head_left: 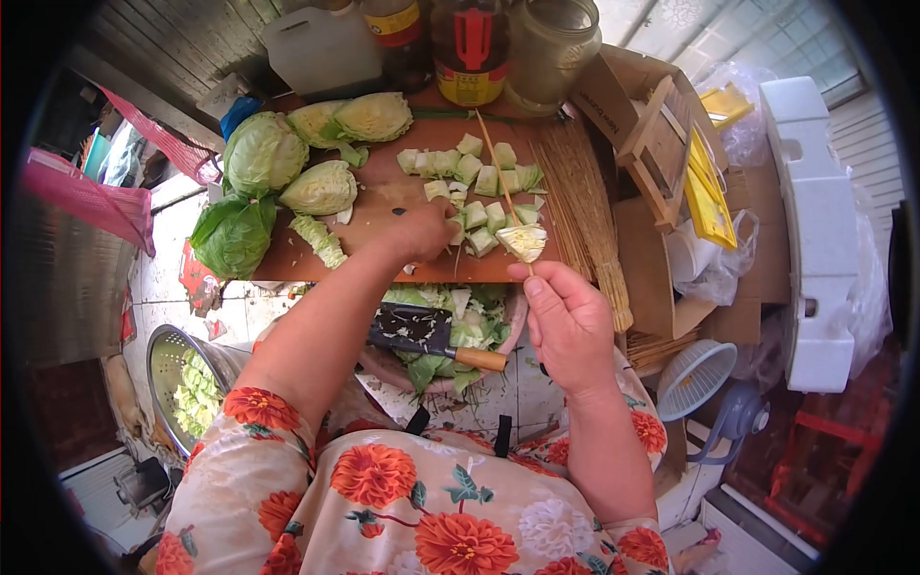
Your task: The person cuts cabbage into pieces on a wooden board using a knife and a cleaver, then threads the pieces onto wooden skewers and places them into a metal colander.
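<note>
A thin wooden skewer [494, 158] is pinched in my right hand [572, 321], near its lower end, and slants up over the board. One wedge of cabbage [522, 242] is threaded on it just above my fingers. My left hand [424, 230] is at the left edge of a group of cut cabbage pieces [487, 182], its fingers curled and partly hidden; what they grip cannot be made out. Whole cabbages [264, 155] and cut cabbage halves [319, 189] lie at the left of the brown cutting board [381, 196].
Below the board, a cleaver [417, 329] rests across a basin of cabbage leaves [479, 321]. A bundle of skewers [585, 211] lies along the right side, beside cardboard boxes [637, 259]. Bottles and a glass jar [549, 53] stand behind. A metal colander [172, 350] sits lower left.
</note>
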A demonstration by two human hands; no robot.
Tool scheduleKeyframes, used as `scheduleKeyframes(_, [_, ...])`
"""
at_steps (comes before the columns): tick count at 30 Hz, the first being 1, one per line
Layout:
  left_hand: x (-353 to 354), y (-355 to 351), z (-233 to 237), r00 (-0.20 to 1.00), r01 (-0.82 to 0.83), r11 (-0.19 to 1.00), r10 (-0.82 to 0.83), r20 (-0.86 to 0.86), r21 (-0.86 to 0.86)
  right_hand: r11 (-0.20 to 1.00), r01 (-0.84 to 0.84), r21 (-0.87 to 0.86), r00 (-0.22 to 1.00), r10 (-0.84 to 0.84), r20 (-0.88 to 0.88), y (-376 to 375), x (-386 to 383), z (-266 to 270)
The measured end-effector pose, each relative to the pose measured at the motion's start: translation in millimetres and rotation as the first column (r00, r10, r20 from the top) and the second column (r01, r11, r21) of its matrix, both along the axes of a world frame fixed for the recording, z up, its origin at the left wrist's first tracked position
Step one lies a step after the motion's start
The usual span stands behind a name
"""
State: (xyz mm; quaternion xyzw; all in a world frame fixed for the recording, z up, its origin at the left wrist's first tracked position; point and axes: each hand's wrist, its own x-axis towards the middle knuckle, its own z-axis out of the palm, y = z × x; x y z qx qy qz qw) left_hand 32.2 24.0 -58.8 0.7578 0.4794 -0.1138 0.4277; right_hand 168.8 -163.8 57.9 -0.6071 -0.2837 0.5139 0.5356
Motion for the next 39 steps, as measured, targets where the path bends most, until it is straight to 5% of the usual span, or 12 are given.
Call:
scheduleKeyframes(15, [1,-24,-11,0.979,-0.176,0.944,0.138,0.153,0.279,0.999,-0.049,0.021,0.999,0.049,0.024,0,-5,-3])
scheduleKeyframes(23, [-3,-14,-47,0.929,-0.287,0.956,0.261,0.263,0.066,0.998,-0.059,0.013,0.996,0.058,0.062,1,-7,-3])
scheduleKeyframes(30, [-4,-19,-33,0.940,-0.261,0.965,0.251,0.232,0.010,0.992,-0.109,-0.060,0.984,0.116,0.136,1,-8,-9])
scheduleKeyframes(32, [1,-23,-12,0.891,-0.370,0.890,0.421,0.169,-0.266,0.990,-0.120,-0.076,0.975,0.132,0.180,2,-7,-14])
scheduleKeyframes(39, [-2,-41,-25,0.882,-0.354,0.934,0.350,0.315,-0.048,0.986,-0.146,-0.074,0.952,0.161,0.262,2,-8,-15])
